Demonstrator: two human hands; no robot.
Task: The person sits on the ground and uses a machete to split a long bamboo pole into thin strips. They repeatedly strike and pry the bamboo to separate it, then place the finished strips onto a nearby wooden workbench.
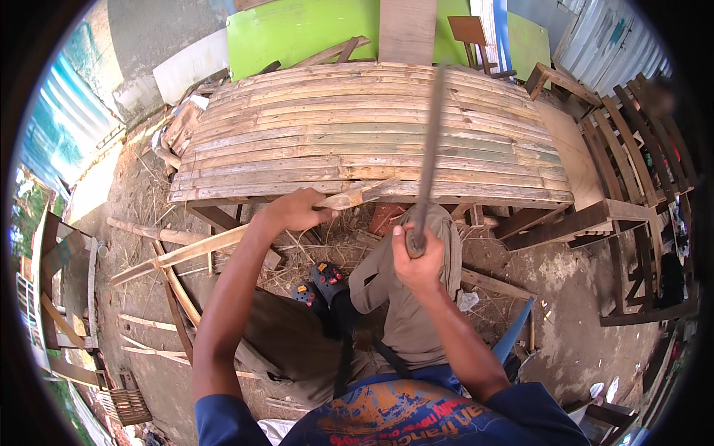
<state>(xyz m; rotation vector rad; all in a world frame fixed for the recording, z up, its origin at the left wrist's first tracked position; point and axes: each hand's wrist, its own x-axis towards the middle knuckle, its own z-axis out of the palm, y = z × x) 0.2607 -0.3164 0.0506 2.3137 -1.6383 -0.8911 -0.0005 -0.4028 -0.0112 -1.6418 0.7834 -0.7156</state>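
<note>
A long, pale split bamboo strip [202,249] slants from the lower left up to the near edge of the slatted bamboo table [357,141]. My left hand [294,211] is closed around it near its right end, whose tip lies at the table's edge. In front of my right knee, my right hand [418,262] grips a machete [431,141] by its handle. The long, narrow dark blade points away from me, apart from the strip and to its right; motion blurs it slightly.
Bamboo poles [160,232] and loose strips [156,349] litter the dirt floor at left. A wooden bench [573,223] and slatted chair [639,141] stand at right. Beyond the table lean a green panel [305,33] and a brown board [407,30].
</note>
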